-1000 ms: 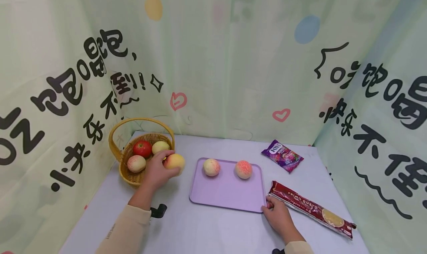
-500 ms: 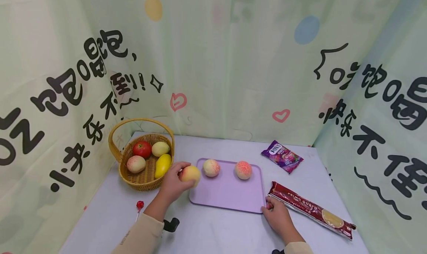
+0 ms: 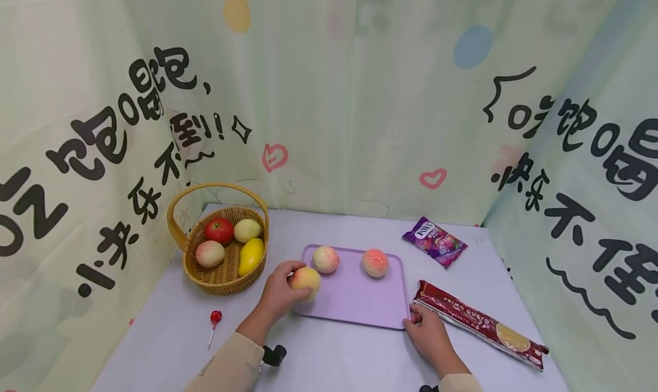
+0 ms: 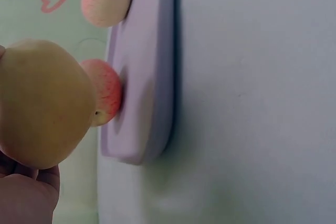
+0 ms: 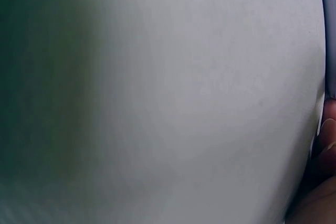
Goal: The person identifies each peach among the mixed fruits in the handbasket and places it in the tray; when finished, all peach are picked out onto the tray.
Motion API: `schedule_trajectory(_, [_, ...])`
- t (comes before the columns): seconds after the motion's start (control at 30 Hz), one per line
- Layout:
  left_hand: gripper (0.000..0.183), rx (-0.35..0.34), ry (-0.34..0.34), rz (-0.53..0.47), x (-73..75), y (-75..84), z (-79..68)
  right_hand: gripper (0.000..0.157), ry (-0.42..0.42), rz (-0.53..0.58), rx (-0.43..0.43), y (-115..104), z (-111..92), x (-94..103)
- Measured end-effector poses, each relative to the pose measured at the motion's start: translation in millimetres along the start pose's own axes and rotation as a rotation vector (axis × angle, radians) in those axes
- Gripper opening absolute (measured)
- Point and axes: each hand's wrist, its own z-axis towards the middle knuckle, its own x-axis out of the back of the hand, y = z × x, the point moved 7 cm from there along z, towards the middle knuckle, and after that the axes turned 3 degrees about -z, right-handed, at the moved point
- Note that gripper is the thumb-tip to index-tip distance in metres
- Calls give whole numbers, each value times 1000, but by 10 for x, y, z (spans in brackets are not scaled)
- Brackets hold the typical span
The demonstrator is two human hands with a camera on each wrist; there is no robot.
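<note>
My left hand [image 3: 276,294] holds a yellow peach [image 3: 307,283] between thumb and fingers, over the left front part of a purple tray [image 3: 354,303]. Close up in the left wrist view, the peach [image 4: 44,103] hides most of the fingers. Two more peaches sit on the tray toward its back: a pale, pink-flecked peach [image 3: 326,259] at left and a redder peach [image 3: 376,263] at right. My right hand [image 3: 429,334] grips the tray's front right corner; only its curled fingers [image 5: 328,129] show at the right wrist view's edge.
A wicker basket [image 3: 218,286] at the back left holds a red fruit, a pale peach, a pale green fruit and a yellow mango. A red lollipop [image 3: 216,318] lies before it. On the right lie a purple candy bag [image 3: 437,242] and a red spaghetti pack [image 3: 478,323].
My left hand has carried the peach from the basket rightward and toward me, over the tray's left side. The mango and lollipop have come into view. The right hand stays at the tray corner.
</note>
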Motion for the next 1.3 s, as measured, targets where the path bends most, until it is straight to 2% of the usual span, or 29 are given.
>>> schedule_trajectory(0.3, [52,55,-31,-16,-190,-167,22,48,-2,4,4,17,13,-2])
schedule_trajectory(0.57, [52,101,-64,35,-305,-250,49,47,-6,-7,2,11,21,-2])
schedule_trajectory(0.73, [52,133,-82,43,-326,-244,43,48,-12,-10,1,17,20,-9])
schedule_trajectory(0.9, [52,128,-84,54,-349,-223,75,47,-5,-4,6,14,30,11])
schedule_trajectory(1.1, [53,145,-88,40,-384,-269,96,47,-4,-5,16,2,38,19])
schedule_trajectory(1.3, [55,145,-97,30,-355,-310,83,48,-21,0,-3,20,26,-5])
